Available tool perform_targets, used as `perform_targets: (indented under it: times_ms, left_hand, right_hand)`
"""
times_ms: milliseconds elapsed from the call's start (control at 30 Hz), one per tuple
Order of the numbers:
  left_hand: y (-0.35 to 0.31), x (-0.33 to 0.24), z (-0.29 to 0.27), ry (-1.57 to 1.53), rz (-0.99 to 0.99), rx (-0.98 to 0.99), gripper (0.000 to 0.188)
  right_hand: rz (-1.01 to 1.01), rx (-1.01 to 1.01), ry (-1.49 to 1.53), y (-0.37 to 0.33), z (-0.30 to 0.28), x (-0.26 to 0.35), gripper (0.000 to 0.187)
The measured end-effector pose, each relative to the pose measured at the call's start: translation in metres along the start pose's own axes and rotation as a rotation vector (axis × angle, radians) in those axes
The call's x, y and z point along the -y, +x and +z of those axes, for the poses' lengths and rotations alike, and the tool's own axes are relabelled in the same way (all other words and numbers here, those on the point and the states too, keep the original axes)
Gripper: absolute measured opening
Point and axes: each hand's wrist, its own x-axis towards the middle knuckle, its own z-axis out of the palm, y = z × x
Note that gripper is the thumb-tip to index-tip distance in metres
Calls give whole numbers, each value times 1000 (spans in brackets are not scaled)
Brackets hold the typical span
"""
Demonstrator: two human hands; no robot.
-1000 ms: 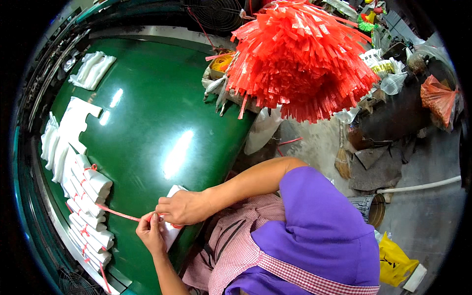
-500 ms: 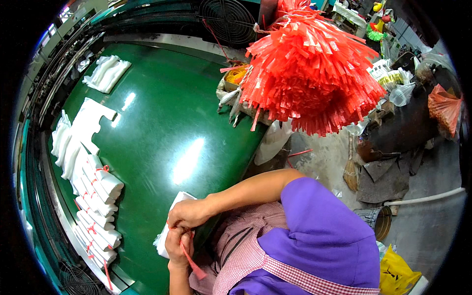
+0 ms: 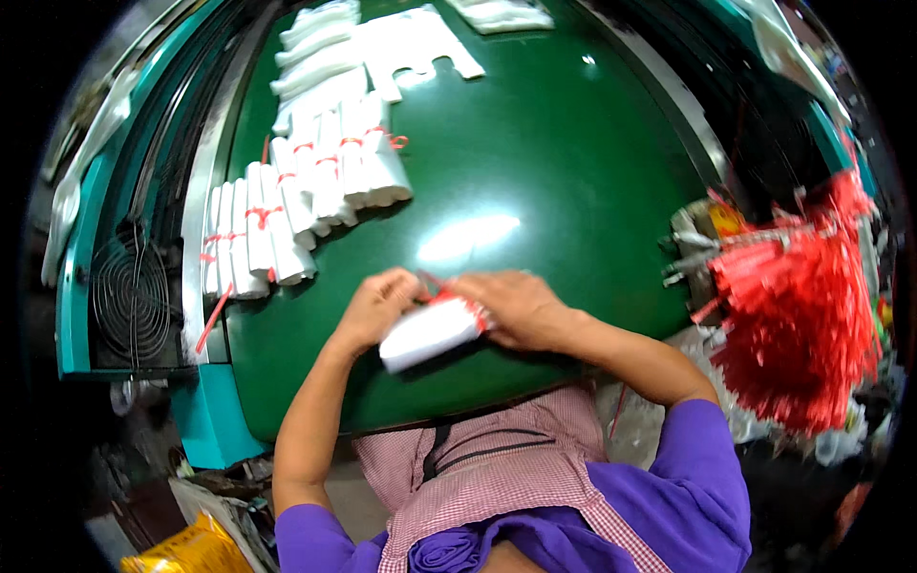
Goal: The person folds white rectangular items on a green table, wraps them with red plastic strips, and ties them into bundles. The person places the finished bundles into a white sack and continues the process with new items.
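Close to the near edge of the green table, a folded bundle of white plastic bags (image 3: 427,336) lies tilted between my hands, slightly blurred by motion. A red plastic strip (image 3: 436,286) runs around and above its upper side. My left hand (image 3: 384,304) is closed, its fingers pinching the strip at the bundle's left. The right hand (image 3: 511,307) reaches across the bundle's right end, with fingers bent against the bundle and the strip. The undersides of my fingers are hidden. Farther left lies a row of tied white bag bundles (image 3: 330,177), each with a red strip around it.
Flat white bags with cut-out handles (image 3: 415,43) lie at the far left of the green table (image 3: 554,172), near another white stack (image 3: 501,14). A thick bunch of red strips (image 3: 798,325) hangs at the right. A metal fan guard (image 3: 132,301) stands left of the table.
My view has swung, so the table now lies straight ahead. My hands have moved apart, and the bundle, earlier mostly under them, now shows between them with red strip around it.
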Motion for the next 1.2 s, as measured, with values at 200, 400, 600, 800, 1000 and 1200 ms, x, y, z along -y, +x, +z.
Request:
perform_targets:
  times_ms: [200,400,600,800,1000,1200]
  left_hand:
    - [40,-24,-38,195,520,-596,18]
    - [135,-17,-58,1156,769,-602,37]
    - [146,14,-52,1074,621,-685,24]
    - [148,13,-56,1012,614,-648,26]
    - [146,18,-59,1072,595,-664,29]
    - [55,10,9,871,666,-257,51]
  right_hand:
    - [291,-552,226,126,-6,-101,48]
    - [-5,-276,481,229,36,-157,30]
    - [97,-631,-594,299,23,-259,38]
    - [249,-351,-605,312,-10,-278,30]
    - [76,-301,-379,144,-22,-181,21]
    - [103,58,-23,-4,-41,-45,21]
